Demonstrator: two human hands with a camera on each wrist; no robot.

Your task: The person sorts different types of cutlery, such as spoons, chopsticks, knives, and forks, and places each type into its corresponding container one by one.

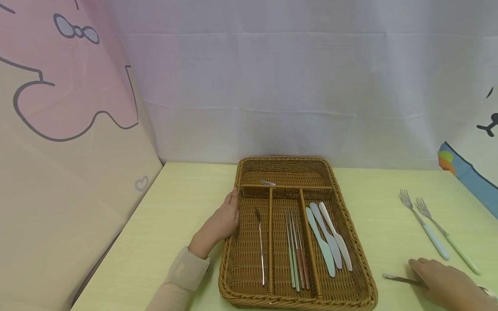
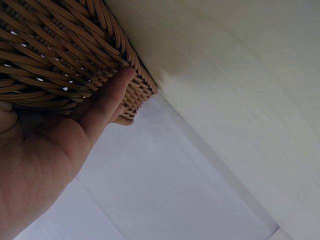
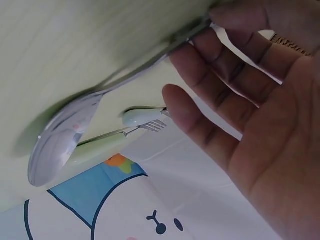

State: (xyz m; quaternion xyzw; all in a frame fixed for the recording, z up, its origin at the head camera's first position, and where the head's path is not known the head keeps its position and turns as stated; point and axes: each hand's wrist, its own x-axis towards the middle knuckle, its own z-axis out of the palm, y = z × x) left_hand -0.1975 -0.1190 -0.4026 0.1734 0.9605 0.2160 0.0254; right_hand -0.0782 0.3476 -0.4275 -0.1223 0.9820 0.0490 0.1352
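A brown wicker basket [image 1: 271, 242] with compartments stands on the table. My left hand [image 1: 225, 216] rests against its left side, and in the left wrist view the extended fingers [image 2: 107, 102] lie along the weave. At the right, my right hand [image 1: 447, 280] holds a metal spoon [image 1: 400, 278] by the handle. The right wrist view shows the spoon's bowl [image 3: 62, 140] low over or on the tabletop, with thumb and fingertips at the handle. Beyond that hand lie two forks, one with a pale blue handle [image 1: 435, 242], one with a green handle [image 1: 463, 255].
Inside the basket are a slender metal utensil [image 1: 261, 248] at left, several chopsticks [image 1: 297, 255] in the middle, and three table knives [image 1: 328, 237] at right. Fork tines [image 1: 267, 182] show in the back compartment. A pale cloth backdrop [image 1: 272, 86] stands behind the table [image 1: 186, 194].
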